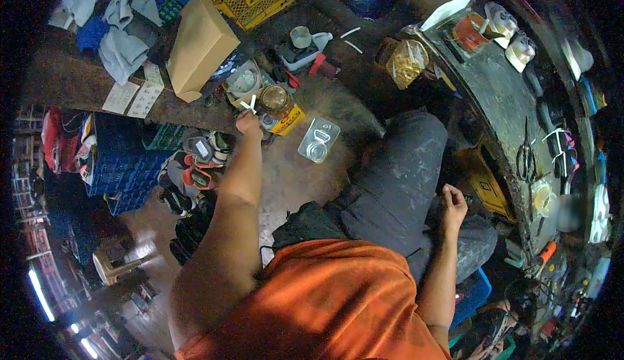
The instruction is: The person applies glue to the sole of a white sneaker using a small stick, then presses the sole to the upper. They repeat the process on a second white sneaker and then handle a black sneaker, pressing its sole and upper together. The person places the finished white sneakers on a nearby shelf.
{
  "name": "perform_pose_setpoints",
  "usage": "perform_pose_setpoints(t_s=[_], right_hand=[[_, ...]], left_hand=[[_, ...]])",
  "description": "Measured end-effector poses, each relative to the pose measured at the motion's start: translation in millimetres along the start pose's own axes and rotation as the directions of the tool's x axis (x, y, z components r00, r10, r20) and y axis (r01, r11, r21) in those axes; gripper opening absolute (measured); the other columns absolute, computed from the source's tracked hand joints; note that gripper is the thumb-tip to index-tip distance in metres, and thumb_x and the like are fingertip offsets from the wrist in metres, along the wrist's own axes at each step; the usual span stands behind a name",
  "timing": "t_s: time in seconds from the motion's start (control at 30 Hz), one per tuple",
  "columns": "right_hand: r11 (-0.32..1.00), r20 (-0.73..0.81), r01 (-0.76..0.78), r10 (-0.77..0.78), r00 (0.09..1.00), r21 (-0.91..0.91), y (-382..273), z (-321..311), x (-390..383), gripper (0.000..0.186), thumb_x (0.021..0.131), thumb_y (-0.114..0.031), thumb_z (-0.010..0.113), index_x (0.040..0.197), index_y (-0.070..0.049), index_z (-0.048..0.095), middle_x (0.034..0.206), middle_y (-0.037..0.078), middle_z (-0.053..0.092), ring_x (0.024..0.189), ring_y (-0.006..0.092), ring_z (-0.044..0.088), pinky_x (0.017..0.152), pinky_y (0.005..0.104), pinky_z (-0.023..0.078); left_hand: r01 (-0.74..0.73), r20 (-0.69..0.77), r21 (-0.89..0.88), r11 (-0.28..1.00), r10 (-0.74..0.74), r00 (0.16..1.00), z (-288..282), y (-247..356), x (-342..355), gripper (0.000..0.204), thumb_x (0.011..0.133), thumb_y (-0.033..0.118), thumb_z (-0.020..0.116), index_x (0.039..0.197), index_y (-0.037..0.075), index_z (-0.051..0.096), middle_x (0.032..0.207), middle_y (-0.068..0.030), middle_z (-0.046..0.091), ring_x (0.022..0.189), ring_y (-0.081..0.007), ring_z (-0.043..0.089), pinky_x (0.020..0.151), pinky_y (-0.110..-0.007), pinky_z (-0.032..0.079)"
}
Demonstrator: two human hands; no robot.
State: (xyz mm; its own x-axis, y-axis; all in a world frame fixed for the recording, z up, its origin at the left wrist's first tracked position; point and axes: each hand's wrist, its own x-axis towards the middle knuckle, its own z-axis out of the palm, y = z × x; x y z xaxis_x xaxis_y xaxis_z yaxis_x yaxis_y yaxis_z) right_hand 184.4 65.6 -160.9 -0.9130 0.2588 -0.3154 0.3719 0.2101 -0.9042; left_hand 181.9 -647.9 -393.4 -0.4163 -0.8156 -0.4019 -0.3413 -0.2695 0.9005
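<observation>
My left hand (247, 123) reaches far forward, its fingers closed on a forked pair of thin white strips (249, 104) that stick up past the fingertips. Just right of it stands a brownish jar (275, 98) beside a yellow box (289, 120). A pale tub with whitish contents (243, 80) sits a little beyond. On the floor right of the box lies a clear plastic tray (318, 140). My right hand (454, 204) is beside my right thigh with fingers curled together; whatever is in them, if anything, cannot be made out.
A cardboard box (201, 48) stands on the bench at left, with grey cloths (130, 28) behind. Shoes (201, 158) lie below. A bag of yellowish pieces (407, 63) is ahead right. Along the right runs a workbench (500, 93) bearing scissors (526, 158) and white shoes (520, 50).
</observation>
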Motion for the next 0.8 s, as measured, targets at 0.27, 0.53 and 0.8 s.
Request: perform_pose_setpoints(t_s=[0.27, 0.53, 0.8], right_hand=[[0.979, 0.014, 0.138, -0.138, 0.990, -0.151, 2.5, 8.9, 0.8, 0.022, 0.097, -0.018, 0.073, 0.105, 0.002, 0.074, 0.101, 0.007, 0.075, 0.093, 0.0157, 0.067, 0.089, 0.0296, 0.051], [0.970, -0.056, 0.080, -0.096, 0.994, -0.231, -34.0, 29.0, -26.4, 0.017, 0.093, -0.016, 0.073, 0.103, -0.002, 0.077, 0.102, 0.010, 0.078, 0.098, 0.0191, 0.071, 0.090, 0.0323, 0.054], [0.978, -0.213, 0.118, -0.154, 0.965, -0.173, -36.2, 31.3, -19.6, 0.026, 0.090, -0.017, 0.078, 0.111, -0.002, 0.073, 0.086, 0.006, 0.071, 0.080, 0.0159, 0.064, 0.077, 0.0314, 0.053]], left_hand=[[0.189, -0.230, -0.161, 0.969, -0.223, 0.947, 29.6, -47.7, -36.7, 0.026, 0.094, 0.017, 0.064, 0.118, 0.007, 0.064, 0.109, -0.0095, 0.068, 0.094, -0.0262, 0.066, 0.074, -0.042, 0.058], [0.370, 0.213, -0.090, 0.924, -0.346, 0.914, 16.6, -41.5, 13.3, 0.035, 0.098, 0.018, 0.057, 0.132, 0.009, 0.055, 0.119, -0.0113, 0.066, 0.103, -0.0289, 0.065, 0.079, -0.044, 0.058], [0.463, 0.198, -0.109, 0.880, -0.437, 0.878, 0.0, -24.6, -77.0, 0.043, 0.103, 0.019, 0.050, 0.145, 0.011, 0.045, 0.129, -0.0131, 0.064, 0.112, -0.0317, 0.064, 0.084, -0.046, 0.058]])
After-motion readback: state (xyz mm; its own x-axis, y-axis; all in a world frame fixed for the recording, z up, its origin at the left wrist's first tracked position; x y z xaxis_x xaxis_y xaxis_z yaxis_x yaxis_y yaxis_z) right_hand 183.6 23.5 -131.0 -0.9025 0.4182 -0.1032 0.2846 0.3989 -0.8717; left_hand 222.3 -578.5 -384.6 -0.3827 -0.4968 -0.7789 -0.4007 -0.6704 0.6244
